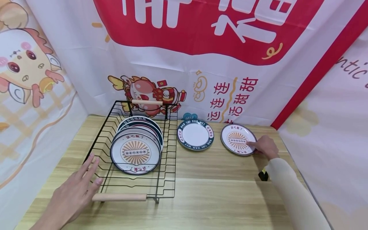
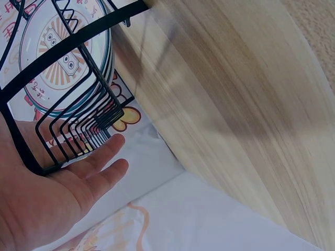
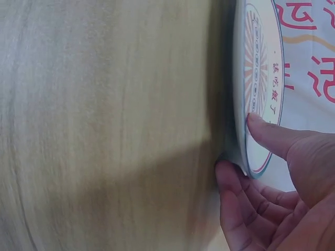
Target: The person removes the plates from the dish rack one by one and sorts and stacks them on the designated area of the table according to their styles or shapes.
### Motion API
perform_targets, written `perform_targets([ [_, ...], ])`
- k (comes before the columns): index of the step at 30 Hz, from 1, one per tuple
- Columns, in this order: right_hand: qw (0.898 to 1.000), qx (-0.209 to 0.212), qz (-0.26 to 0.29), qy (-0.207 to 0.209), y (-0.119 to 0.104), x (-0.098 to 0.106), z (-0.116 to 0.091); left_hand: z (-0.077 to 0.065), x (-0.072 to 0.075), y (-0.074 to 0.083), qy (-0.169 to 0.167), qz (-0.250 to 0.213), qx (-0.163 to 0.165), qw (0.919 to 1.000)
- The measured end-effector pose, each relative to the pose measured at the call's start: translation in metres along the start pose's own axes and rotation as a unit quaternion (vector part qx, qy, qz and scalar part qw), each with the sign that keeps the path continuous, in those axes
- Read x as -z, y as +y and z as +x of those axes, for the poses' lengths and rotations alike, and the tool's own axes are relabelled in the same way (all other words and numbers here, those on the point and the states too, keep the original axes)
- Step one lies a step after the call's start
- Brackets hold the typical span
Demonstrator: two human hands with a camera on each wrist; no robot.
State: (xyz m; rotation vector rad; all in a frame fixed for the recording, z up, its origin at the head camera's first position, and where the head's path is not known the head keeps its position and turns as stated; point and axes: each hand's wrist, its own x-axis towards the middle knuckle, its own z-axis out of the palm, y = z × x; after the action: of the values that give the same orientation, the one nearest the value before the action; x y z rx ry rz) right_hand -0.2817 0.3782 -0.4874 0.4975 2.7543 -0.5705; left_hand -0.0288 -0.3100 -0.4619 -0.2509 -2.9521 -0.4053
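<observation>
Right hand (image 1: 266,147) nearer: thumb over, fingers (image 3: 230,178) under, pinching the right rim of the sunburst plate (image 1: 233,135), which lies leftward, face up at the desk's (image 1: 218,201) right side. Round, no long axis; printed strip (image 1: 236,140) runs left–right. Left hand (image 1: 72,193) spread, gripping nothing, against the wire rack (image 1: 123,197), well apart beyond the blue-rimmed plate (image 1: 195,135).

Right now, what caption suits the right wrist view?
A right hand pinches a sunburst-patterned plate by its edge, thumb on top.

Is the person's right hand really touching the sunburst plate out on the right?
Touching: in the right wrist view, the right hand pinches the sunburst plate, thumb on its face and fingers beneath its edge.
</observation>
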Motion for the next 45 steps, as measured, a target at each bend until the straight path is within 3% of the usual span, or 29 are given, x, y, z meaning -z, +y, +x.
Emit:
perform_targets([
  [11, 0.998, 0.026, -0.049, 0.023, -0.008, 0.012, -0.002, 0.001, 0.001, 0.000, -0.001, 0.006, -0.004, 1.0000],
  [20, 0.994, 0.061, -0.079, 0.047, -0.040, 0.019, -0.019, 0.003, 0.000, -0.003, 0.001, 0.002, -0.004, 1.0000],
  [31, 0.968, 0.200, -0.103, 0.109, -0.112, 0.016, -0.059, 0.002, 0.001, -0.004, 0.002, 0.000, -0.008, 1.0000],
  [40, 0.946, 0.281, -0.096, 0.129, -0.180, 0.014, -0.110, 0.000, -0.002, -0.002, 0.004, -0.002, -0.006, 1.0000],
  [45, 0.926, 0.330, -0.108, 0.149, -0.215, 0.013, -0.143, -0.001, -0.002, -0.003, 0.006, -0.002, -0.006, 1.0000],
])
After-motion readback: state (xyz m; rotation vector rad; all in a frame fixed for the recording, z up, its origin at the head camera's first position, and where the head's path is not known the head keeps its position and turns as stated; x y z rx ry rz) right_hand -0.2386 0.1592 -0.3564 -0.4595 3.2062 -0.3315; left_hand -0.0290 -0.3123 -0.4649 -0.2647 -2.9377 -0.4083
